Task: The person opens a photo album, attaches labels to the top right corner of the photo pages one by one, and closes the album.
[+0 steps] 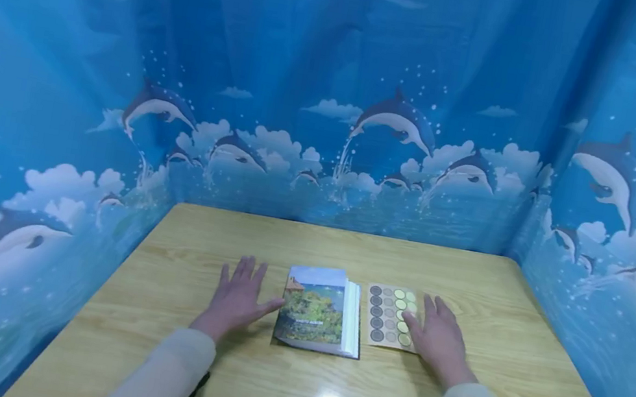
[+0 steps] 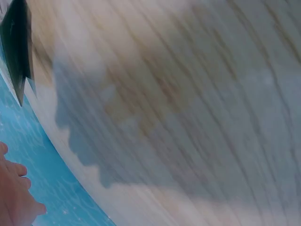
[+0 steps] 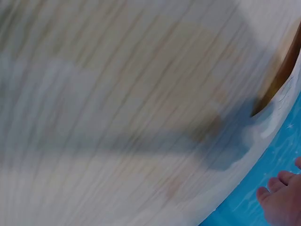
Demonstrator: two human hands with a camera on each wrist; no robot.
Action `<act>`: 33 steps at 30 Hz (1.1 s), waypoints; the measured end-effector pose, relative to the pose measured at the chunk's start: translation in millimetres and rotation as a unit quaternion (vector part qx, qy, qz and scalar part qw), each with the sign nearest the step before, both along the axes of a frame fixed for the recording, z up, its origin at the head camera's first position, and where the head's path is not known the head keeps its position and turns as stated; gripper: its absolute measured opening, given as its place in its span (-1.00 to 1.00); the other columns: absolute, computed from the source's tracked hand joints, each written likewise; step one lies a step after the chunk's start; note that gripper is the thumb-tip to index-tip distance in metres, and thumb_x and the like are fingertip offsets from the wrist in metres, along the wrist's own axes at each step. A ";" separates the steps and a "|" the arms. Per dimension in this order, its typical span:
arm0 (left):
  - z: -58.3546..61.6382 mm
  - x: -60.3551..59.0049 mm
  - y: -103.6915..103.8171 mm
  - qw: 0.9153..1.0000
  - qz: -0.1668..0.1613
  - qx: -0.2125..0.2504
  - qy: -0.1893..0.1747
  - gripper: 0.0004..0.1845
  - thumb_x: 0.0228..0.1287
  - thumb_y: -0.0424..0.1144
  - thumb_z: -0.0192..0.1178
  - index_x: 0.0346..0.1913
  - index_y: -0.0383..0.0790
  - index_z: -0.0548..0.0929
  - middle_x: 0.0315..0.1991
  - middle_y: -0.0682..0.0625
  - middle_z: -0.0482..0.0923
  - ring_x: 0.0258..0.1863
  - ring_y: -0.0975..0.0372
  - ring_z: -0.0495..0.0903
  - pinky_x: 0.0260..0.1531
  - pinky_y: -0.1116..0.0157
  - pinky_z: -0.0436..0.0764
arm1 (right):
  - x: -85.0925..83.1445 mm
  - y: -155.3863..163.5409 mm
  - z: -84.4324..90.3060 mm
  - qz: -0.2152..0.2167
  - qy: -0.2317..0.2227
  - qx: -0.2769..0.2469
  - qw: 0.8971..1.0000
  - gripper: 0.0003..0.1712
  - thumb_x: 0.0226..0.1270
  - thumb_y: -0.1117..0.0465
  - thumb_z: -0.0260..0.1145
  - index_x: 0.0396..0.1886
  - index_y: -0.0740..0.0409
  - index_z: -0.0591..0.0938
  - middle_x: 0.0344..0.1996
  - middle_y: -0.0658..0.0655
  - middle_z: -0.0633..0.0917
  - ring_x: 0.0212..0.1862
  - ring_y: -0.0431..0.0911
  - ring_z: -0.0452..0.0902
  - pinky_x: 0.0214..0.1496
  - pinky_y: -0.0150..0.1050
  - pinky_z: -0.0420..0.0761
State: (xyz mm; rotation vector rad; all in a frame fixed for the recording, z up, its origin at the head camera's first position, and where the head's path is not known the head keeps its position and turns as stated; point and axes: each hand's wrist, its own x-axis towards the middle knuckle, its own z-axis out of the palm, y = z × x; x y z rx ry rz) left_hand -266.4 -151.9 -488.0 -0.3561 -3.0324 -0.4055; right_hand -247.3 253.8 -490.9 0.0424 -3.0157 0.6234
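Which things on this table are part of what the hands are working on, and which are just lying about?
In hand:
book, left hand touching its edge
sticker sheet, right hand resting on it

Lying about:
nothing else on the wooden table
dolphin backdrop

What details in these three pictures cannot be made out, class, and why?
- Head view: print on the book cover is too small to read.
- Head view: the right hand covers the edge of the sticker sheet.
- Both wrist views: the table is blurred; each hand is cut off by the frame edge.
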 end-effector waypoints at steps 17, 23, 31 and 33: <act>10.4 10.6 34.0 0.999 -0.048 0.003 0.001 0.07 0.23 0.51 -0.04 0.56 -0.21 0.10 0.55 -0.26 -0.08 0.54 -0.09 -0.12 0.47 -0.15 -0.20 | 5.0 -41.2 5.6 0.010 0.010 -0.097 0.995 -0.26 0.56 -0.03 0.04 0.46 0.43 0.21 0.40 0.51 0.23 0.41 0.40 0.10 0.44 0.28 0.10; 14.8 15.3 42.5 0.998 -0.066 0.009 -0.011 0.06 0.25 0.48 -0.01 0.55 -0.23 0.10 0.55 -0.27 -0.04 0.54 -0.10 -0.09 0.48 -0.12 -0.17 | 8.3 -51.8 5.6 0.014 0.003 -0.159 0.987 -0.31 0.56 0.01 0.07 0.43 0.43 0.26 0.38 0.50 0.29 0.40 0.38 0.17 0.44 0.25 0.13; 15.7 20.1 53.8 0.996 -0.087 -0.001 -0.025 0.05 0.25 0.47 0.00 0.54 -0.24 0.13 0.55 -0.26 -0.04 0.54 -0.07 -0.09 0.49 -0.08 -0.09 | 10.5 -63.2 4.4 0.002 -0.023 -0.224 0.974 -0.31 0.54 0.00 0.10 0.43 0.40 0.29 0.35 0.48 0.35 0.36 0.37 0.26 0.39 0.26 0.24; 15.8 20.6 56.8 0.996 -0.089 -0.006 -0.030 0.05 0.23 0.48 0.02 0.54 -0.23 0.14 0.55 -0.25 -0.02 0.54 -0.07 -0.08 0.49 -0.07 -0.08 | 11.9 -64.9 4.5 0.004 -0.024 -0.226 0.974 -0.33 0.55 0.02 0.10 0.42 0.40 0.30 0.34 0.47 0.36 0.35 0.36 0.28 0.39 0.26 0.25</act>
